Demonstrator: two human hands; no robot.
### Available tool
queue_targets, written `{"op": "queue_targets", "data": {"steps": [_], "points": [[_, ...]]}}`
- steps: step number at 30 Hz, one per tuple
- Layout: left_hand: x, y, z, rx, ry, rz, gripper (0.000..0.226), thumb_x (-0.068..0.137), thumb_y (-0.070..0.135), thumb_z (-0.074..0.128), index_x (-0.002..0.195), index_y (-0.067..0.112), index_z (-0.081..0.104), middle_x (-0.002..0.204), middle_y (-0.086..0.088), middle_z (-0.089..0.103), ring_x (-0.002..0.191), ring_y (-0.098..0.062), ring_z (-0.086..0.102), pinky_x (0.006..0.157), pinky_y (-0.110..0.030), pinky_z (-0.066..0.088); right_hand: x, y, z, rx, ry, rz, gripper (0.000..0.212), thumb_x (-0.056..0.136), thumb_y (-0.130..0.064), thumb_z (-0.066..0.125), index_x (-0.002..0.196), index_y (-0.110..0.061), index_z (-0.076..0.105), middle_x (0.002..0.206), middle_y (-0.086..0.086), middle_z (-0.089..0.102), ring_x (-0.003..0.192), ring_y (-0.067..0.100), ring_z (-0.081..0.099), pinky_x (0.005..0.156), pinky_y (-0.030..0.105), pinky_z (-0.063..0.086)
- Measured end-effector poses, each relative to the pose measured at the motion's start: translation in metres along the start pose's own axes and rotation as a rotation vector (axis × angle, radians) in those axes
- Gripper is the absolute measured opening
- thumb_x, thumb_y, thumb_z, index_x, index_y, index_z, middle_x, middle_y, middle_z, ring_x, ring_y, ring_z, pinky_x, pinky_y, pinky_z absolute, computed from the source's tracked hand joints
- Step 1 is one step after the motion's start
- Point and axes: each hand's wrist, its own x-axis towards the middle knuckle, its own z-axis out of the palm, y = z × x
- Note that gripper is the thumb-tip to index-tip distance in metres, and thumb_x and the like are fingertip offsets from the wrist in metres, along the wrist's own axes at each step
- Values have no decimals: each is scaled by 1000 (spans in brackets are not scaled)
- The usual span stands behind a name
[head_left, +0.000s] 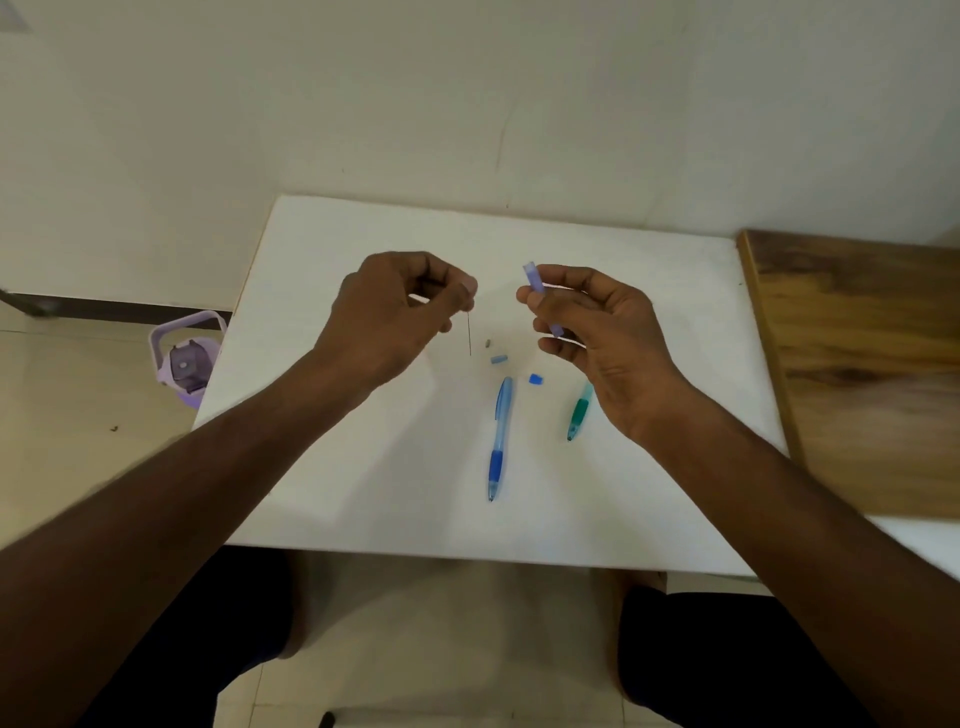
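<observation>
My left hand (400, 306) hovers above the white table (363, 467) and pinches a thin dark refill rod (469, 335) that hangs straight down from its fingertips. My right hand (597, 332) holds a translucent blue pen barrel (535, 278) between thumb and fingers, its top end poking up. A whole blue pen (497, 441) lies on the table below the hands. Part of a green pen (577, 415) shows under my right palm. Small loose pieces lie between them: a tiny grey bit (488, 343), a pale blue sleeve (499, 359) and a bright blue cap (536, 380).
A wooden board (857, 364) butts against the table's right side. A purple bottle with a handle (186, 358) stands on the tiled floor left of the table. A wall rises behind. My knees show under the table's near edge.
</observation>
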Motion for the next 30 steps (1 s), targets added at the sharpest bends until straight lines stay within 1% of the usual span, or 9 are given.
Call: {"op": "queue_targets", "data": {"steps": [4,8,11,14,18,22,26,28,30], "points": [[0,-4,4,76,-74,-14,12,97,45,72,94,35,79,87,23,80,73,2,75,62,-11,46,1,9,0,-127,25,49,22,86,-38,84,106,-29,81,103,-12,82,101,12,76,93,35,62],[2,-5,6,106,-77,-14,11,96,44,74,91,36,79,86,24,79,73,4,74,59,-2,43,9,19,-5,-402,162,-15,19,82,-50,85,94,-36,83,93,-24,79,89,-2,71,82,22,53],[1,-7,3,104,-79,-7,10,96,43,75,88,37,78,84,24,79,72,4,74,57,2,41,15,26,-6,-547,178,-32,17,82,-51,85,88,-36,80,80,-20,77,79,-2,71,73,18,48],[0,-7,1,96,-76,-4,11,95,43,75,88,36,78,84,25,79,72,4,74,58,1,42,19,30,-7,-710,186,-85,18,81,-49,86,83,-35,74,68,-21,72,70,-11,67,67,13,44],[-1,-7,0,105,-70,-2,11,95,45,75,88,37,77,85,25,79,73,2,74,62,-8,45,19,36,-6,-878,214,-139,28,81,-57,83,81,-31,74,71,-19,71,66,0,67,66,13,45],[-1,-7,-1,97,-61,-2,13,94,47,75,88,36,78,84,25,79,71,0,74,67,-16,48,19,41,-7,-931,234,-156,33,82,-63,80,76,-30,76,67,-17,72,67,3,69,71,23,53],[-1,-8,0,89,-42,-10,14,94,48,75,90,34,79,84,24,79,72,-2,75,70,-18,50,15,36,-7,-1045,279,-138,36,81,-70,76,79,-34,75,79,-18,73,78,10,69,88,44,58],[-1,-7,0,76,-43,-18,11,94,45,75,90,35,79,84,24,79,73,-2,75,69,-17,50,9,30,-4,-1044,287,-186,34,85,-68,74,84,-34,77,83,-19,73,80,9,68,89,40,57],[0,-5,0,59,-34,-18,8,95,39,75,90,35,79,84,25,79,74,2,74,68,-15,50,-2,26,3,-991,227,-275,28,86,-60,77,80,-32,75,75,-21,70,72,3,67,78,26,57]]}}
